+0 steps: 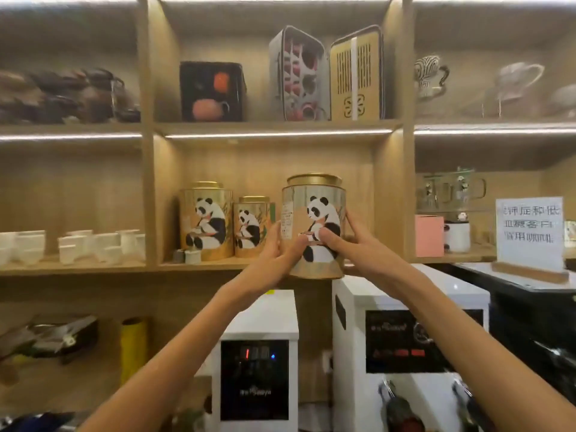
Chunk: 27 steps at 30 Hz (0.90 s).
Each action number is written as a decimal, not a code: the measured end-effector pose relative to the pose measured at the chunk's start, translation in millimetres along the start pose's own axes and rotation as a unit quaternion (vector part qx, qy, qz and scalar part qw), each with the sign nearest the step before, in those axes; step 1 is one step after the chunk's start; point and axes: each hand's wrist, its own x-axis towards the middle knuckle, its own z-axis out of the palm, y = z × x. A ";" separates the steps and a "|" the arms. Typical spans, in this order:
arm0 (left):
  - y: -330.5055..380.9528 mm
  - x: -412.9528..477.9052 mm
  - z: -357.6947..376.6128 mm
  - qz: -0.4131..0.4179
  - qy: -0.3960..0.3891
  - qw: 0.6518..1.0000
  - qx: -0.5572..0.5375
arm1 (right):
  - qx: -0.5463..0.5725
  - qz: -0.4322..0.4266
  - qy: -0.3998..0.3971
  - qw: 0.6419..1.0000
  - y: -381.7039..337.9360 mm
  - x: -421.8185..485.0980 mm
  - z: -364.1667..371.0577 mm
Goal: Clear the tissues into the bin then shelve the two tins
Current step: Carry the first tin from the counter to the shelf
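Lit wooden shelving (274, 127) — left hand (277, 254) and right hand (349, 244) gripping a panda tin (313, 226) at its middle bay.

The wooden shelf (265, 264) carries a large panda tin (206, 220) and a smaller panda tin (252, 225), both upright, just left of the left hand (274, 254).

The held tin (313, 227) was gold-lidded with a black-and-white panda on tan and grey. Two shelved tins (206, 221) matched it; a pink box (429, 236) stood right.
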 end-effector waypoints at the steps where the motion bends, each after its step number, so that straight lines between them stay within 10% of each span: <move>1: -7.0 27.9 -4.1 -0.016 -0.002 1.000 0.017 | -0.005 -0.003 0.005 1.000 7.6 23.9 -11.1; 12: -117.8 263.9 -26.1 -0.065 -0.018 0.995 0.070 | -0.027 0.101 -0.021 0.994 126.5 263.6 -80.0; 27: -230.9 392.5 26.4 -0.117 -0.017 0.992 0.045 | 0.009 0.121 -0.029 0.992 260.4 361.4 -144.7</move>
